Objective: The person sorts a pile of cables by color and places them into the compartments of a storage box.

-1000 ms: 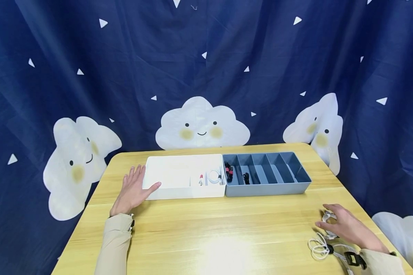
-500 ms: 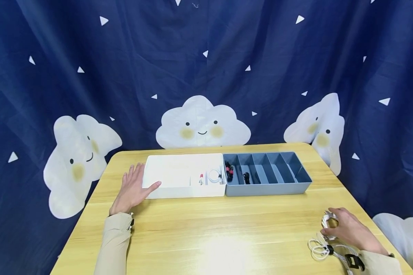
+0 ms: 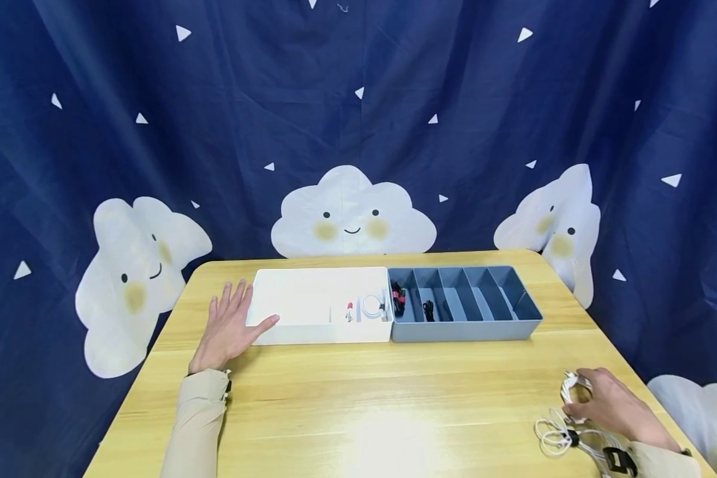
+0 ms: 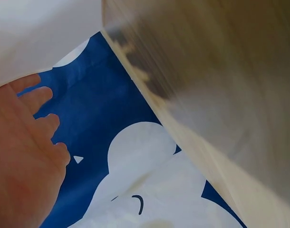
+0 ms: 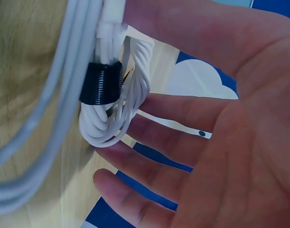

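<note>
My left hand [image 3: 224,332] lies spread at the left end of the long white box [image 3: 293,335], its thumb over the front rim. In the left wrist view the left hand [image 4: 28,161] appears beside the white box's wall [image 4: 40,33]. Far to the right, my right hand [image 3: 618,408] pinches a coiled white cable [image 3: 567,392] between thumb and fingers. The right wrist view shows this white cable [image 5: 142,61] against the fingertips, partly behind a black strap [image 5: 102,83]. A second looped white cable [image 3: 550,435] with a black tie lies beside the right hand on the table.
A grey-blue divided box [image 3: 466,330] adjoins the white box; dark cables [image 3: 398,299] lie in its left compartments. Inside the white box are a coiled white cable [image 3: 372,307] and a small red-and-white item [image 3: 349,312]. Behind the wooden table [image 3: 311,392] hangs a blue curtain [image 3: 358,86].
My right hand has lowered slightly toward me and closed its thumb and fingers on the coiled white cable. The left hand has stayed by the white box.
</note>
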### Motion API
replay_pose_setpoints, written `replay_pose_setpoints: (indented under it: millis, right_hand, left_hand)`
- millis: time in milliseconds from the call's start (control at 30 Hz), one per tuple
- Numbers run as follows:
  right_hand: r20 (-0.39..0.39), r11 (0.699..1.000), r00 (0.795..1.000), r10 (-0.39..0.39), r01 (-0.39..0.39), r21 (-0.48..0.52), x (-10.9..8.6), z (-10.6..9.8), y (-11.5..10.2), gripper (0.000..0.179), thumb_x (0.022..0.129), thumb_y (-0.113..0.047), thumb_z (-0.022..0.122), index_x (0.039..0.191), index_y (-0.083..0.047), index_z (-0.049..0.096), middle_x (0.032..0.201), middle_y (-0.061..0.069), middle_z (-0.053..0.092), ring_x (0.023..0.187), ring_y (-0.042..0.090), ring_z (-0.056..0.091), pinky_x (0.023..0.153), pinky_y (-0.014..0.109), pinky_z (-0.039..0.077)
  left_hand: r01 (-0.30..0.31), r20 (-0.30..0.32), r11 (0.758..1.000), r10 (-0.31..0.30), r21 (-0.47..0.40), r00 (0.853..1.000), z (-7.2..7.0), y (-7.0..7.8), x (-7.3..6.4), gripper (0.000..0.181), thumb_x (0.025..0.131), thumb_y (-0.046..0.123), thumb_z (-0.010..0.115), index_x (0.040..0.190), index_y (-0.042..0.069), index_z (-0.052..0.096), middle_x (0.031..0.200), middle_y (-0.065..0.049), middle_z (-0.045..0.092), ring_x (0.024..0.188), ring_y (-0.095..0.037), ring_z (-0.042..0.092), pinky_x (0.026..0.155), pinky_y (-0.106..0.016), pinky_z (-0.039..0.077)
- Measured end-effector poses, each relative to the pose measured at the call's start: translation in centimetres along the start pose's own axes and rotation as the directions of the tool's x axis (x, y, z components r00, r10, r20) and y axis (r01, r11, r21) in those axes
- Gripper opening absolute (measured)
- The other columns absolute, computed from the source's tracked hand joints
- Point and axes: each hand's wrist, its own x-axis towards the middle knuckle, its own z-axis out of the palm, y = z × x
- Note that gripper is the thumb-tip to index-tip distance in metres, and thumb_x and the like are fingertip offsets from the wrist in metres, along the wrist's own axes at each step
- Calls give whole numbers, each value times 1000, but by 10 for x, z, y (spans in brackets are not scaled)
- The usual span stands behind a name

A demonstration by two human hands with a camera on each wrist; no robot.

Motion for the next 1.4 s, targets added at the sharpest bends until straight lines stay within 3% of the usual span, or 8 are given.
replay_pose_setpoints:
  millis: [200, 400, 633, 800, 1167, 1400]
  right_hand:
    - [30, 1000, 1000, 6, -6, 4, -1, 0, -2, 56, 79, -32, 87, 112, 8, 65, 97, 6, 69, 91, 24, 62, 72, 36, 47]
    - [51, 999, 998, 46, -47, 22, 1, 1, -6, 29, 81, -28, 82, 93, -9, 63, 75, -1, 51, 69, 14, 46, 58, 27, 31]
    - [37, 998, 997, 66, -66, 4, 3, 2, -9, 27, 81, -30, 81, 88, -13, 60, 74, -2, 50, 67, 13, 46, 58, 28, 32]
    - [-9, 1000, 1000, 13, -13, -9, 3, 1, -12, 28, 79, -29, 81, 81, -15, 57, 71, -3, 49, 62, 9, 43, 57, 25, 30]
    - [-27, 999, 999, -40, 39, -31, 11, -1, -29, 29, 77, -28, 83, 83, -15, 59, 73, -2, 50, 66, 10, 44, 56, 25, 30]
    - [-54, 992, 991, -120, 118, -45, 12, -1, -38, 31, 73, -28, 85, 78, -18, 56, 73, -4, 50, 65, 6, 42, 55, 24, 32]
  left_hand:
    - [-4, -14, 1000, 5, 14, 1000, 0, 2, -1, 112, 92, 80, 48, 164, 0, 19, 174, -22, 8, 162, -45, -2, 127, -70, -1]
    - [-6, -12, 1000, 6, 7, 1000, 1, 3, -2, 111, 93, 79, 48, 164, -1, 19, 174, -23, 8, 161, -47, 0, 127, -69, -1]
    - [-8, -13, 1000, 8, 9, 1000, 1, 3, -1, 110, 93, 79, 48, 164, -1, 21, 173, -24, 10, 161, -47, 1, 127, -70, 3]
    - [-2, -9, 1000, 2, -3, 1000, 0, 4, -1, 109, 93, 78, 48, 163, -1, 21, 173, -26, 10, 161, -48, 0, 127, -70, 3]
    - [9, 8, 1000, -9, -12, 1000, 0, 2, -1, 110, 93, 79, 48, 164, 0, 19, 174, -25, 7, 161, -46, -4, 127, -69, 1]
    - [9, 5, 1000, -9, -17, 1000, 0, 4, -1, 110, 93, 79, 48, 164, 0, 19, 174, -24, 7, 161, -47, -2, 127, -69, 2]
